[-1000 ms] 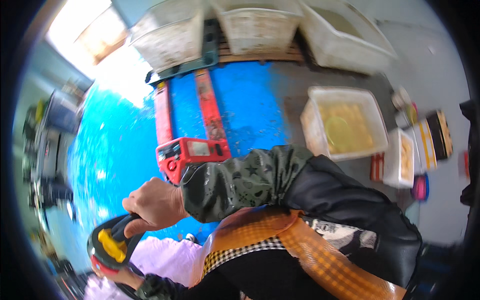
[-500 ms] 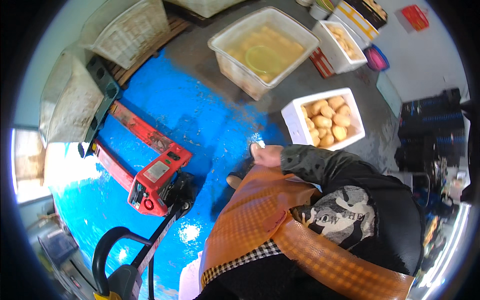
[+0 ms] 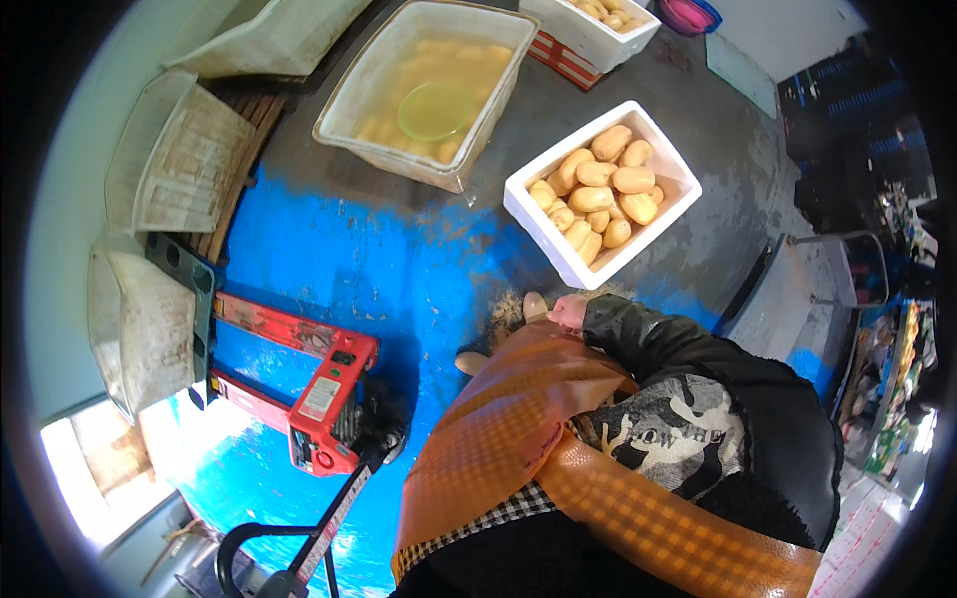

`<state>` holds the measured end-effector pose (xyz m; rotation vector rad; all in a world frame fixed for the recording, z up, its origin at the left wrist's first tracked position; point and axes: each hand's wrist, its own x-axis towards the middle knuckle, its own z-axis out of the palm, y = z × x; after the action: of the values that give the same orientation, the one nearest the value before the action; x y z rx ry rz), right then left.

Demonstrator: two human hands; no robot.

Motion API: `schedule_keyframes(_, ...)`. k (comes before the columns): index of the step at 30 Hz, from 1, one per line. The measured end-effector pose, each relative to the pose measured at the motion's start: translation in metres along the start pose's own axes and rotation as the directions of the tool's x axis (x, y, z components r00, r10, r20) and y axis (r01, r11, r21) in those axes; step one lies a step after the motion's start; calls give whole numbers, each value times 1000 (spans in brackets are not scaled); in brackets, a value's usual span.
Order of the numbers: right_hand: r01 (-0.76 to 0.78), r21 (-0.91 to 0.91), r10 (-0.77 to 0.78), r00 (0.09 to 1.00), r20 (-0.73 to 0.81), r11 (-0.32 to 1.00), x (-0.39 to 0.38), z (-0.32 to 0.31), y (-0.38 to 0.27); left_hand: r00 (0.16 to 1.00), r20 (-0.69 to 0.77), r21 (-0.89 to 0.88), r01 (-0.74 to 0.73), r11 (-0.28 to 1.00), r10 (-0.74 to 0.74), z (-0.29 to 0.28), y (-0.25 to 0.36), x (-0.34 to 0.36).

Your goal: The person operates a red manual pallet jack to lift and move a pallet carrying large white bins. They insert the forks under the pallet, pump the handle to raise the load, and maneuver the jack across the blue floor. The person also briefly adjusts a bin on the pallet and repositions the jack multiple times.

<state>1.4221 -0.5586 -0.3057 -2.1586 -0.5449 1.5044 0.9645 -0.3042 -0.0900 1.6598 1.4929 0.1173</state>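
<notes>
My right hand [image 3: 569, 312] is low in front of my body, closed at the edge of the orange-brown apron [image 3: 488, 399], whose folds run toward it. Its fingertips are partly hidden. The right arm has a dark camouflage sleeve [image 3: 648, 334]. My left hand is out of sight. Just beyond the right hand, a white foam box [image 3: 550, 242] stands on the floor, holding many peeled, pale-yellow potatoes [image 3: 595, 199]. The hand is apart from the box. Two shoe tips [image 3: 535, 305] show beside the apron.
A big off-white tub [image 3: 334, 125] of cloudy water holds potatoes and a round green basket [image 3: 435, 110]. Another foam box [image 3: 598, 45] rests on a red crate [image 3: 564, 60]. At left stand a red pallet jack [image 3: 329, 384] and stained tubs [image 3: 204, 149]. A metal-framed cart [image 3: 797, 289] is at right.
My view has shifted, bringing the potato box closer and leaving the pallet jack lower in the picture. My right hand stays at the apron, now closer to the box.
</notes>
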Motion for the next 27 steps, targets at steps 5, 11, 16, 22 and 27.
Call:
schedule_keyframes(5, -112, 194, 111, 994, 17, 975, 9, -54, 58, 957, 203, -49, 221, 974, -207, 57, 27, 8)
schedule_keyframes(11, -51, 411, 151, 965, -215, 910, -12, -99, 135, 900, 359, 1, 265, 964, -248, 101, 90, 53)
schedule_keyframes(16, -200, 641, 320, 945, -75, 741, -32, -119, 158, 877, 456, -2, 174, 985, -154, 123, 166, 122)
schedule_keyframes(22, -36, 898, 368, 919, -144, 439, -26, -137, 151, 865, 502, 33, -17, 999, -2, 193, 306, 239)
schedule_keyframes(27, -61, 950, 593, 793, -139, 306, -22, -162, 122, 774, 628, 157, -226, 961, 79, 265, 427, 319)
